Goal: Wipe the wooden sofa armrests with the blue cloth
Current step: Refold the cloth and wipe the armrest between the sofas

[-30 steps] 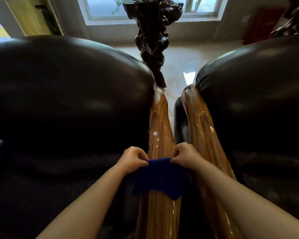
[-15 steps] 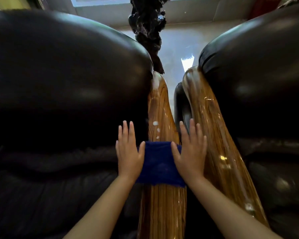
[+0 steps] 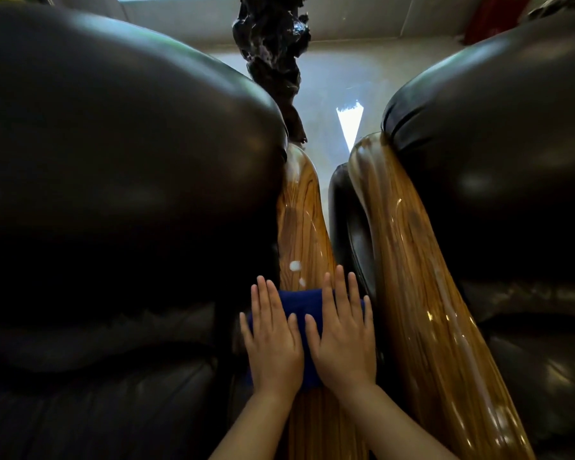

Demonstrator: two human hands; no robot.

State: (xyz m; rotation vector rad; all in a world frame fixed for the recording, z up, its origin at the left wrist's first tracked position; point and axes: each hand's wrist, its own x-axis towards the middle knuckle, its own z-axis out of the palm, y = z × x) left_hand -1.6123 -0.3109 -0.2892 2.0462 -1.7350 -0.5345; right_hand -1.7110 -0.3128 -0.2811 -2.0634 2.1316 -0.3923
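A blue cloth [image 3: 299,303] lies across the glossy wooden armrest [image 3: 301,220] of the left sofa. My left hand [image 3: 274,343] and my right hand [image 3: 344,340] press flat on the cloth side by side, fingers stretched forward. Most of the cloth is hidden under the palms. Two small white spots [image 3: 295,266] sit on the wood just ahead of the cloth. A second wooden armrest [image 3: 415,277], belonging to the right sofa, runs parallel on the right, untouched.
Dark leather sofa backs bulge on the left [image 3: 113,161] and right [image 3: 495,144]. A narrow gap separates the two armrests. A dark carved wooden sculpture [image 3: 276,61] stands on the pale shiny floor [image 3: 332,91] beyond the armrests.
My hands went from pinching the cloth's top edge to lying flat on it. They have drawn closer together and slid the cloth forward along the left armrest toward the white spots.
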